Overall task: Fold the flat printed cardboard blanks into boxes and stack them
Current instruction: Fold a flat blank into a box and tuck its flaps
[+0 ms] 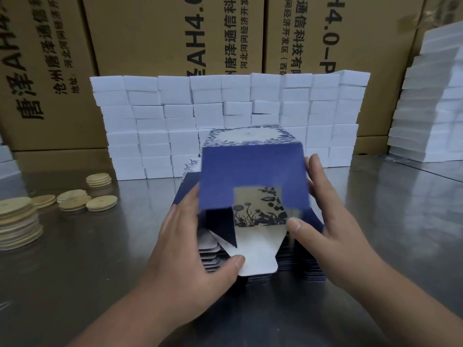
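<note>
I hold a half-formed blue box (253, 176) with cream floral print upright over a stack of flat blue blanks (295, 266). My left hand (198, 249) grips its left side, with the thumb pressing on the white bottom flap (258, 256). My right hand (323, 219) clasps the right side, thumb on a front flap. A dark blue side flap is folded inward at the lower left. The blanks are mostly hidden under the box and my hands.
A wall of white boxes (230, 121) stands behind on the metal table (100, 271). More white boxes (431, 101) are stacked at the far right. Round wooden discs (17, 221) lie in piles at the left. Large brown cartons (150, 33) line the back.
</note>
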{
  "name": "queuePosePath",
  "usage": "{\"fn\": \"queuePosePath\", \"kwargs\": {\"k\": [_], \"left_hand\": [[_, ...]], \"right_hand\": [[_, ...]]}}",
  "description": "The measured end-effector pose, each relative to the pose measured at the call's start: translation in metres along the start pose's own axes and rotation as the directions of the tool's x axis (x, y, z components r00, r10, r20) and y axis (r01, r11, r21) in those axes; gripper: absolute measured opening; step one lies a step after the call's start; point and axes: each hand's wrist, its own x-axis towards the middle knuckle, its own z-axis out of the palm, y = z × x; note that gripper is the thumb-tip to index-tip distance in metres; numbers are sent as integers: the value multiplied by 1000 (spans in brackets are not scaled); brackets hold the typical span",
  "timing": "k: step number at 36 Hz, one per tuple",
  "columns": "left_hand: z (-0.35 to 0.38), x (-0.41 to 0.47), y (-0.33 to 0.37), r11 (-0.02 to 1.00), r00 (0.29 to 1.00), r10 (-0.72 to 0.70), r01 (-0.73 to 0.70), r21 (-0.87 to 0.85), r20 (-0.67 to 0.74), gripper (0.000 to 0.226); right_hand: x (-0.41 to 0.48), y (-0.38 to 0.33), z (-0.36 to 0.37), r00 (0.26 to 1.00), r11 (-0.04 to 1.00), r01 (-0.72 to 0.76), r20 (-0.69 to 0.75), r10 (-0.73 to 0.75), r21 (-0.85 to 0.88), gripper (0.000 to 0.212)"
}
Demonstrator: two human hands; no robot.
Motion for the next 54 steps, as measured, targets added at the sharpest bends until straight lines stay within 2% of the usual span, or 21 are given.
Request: {"fn": "queuePosePath", "kwargs": {"k": [3,10,17,23,28,32,35,38,40,43,46,48,50,54], "left_hand": [[1,-2,2,1000,1000,6,-7,-4,-22,93],[2,0,3,1000,999,4,-4,-8,-47,87],[4,3,2,983,974,-135,108,-148,-184,108],[4,2,8,968,960,-173,125,-219,-219,112],[6,4,5,957,950,-194,129,-260,-245,106],[5,2,0,987,968,-129,106,-118,-214,107],[1,0,1,996,976,-84,83,-11,-199,98],[-2,0,5,995,976,-45,63,77,-212,102],[-1,-1,6,994,973,-1,25,103,-230,104],[0,1,5,993,967,82,-58,105,-240,87],[-1,2,6,986,953,149,-123,116,-263,75],[-2,1,6,991,951,125,-108,75,-283,71],[-4,2,6,994,952,112,-105,40,-285,66],[-6,3,6,949,918,280,-221,225,-281,48]], "right_hand": [[-1,1,2,1000,1000,-1,31,0,25,78],[-1,3,7,997,998,67,43,-66,-20,86],[0,3,10,995,988,92,54,-86,-120,88],[-3,2,9,994,966,106,63,-94,-234,89],[-4,1,12,991,971,114,86,-98,-211,85],[-4,-1,11,990,972,144,35,-140,-187,82],[-4,-2,8,986,980,164,-20,-168,-111,84],[-5,-3,7,988,986,147,-39,-150,-78,84],[-5,-1,6,991,986,116,-49,-122,-117,85],[-6,1,7,993,979,78,-76,-94,-190,83],[-6,2,7,985,967,97,-115,-127,-235,80],[-5,2,7,981,964,87,-144,-126,-252,79],[-6,3,6,976,966,62,-187,-112,-251,69],[-5,5,6,966,967,72,-226,-129,-242,61]]}}
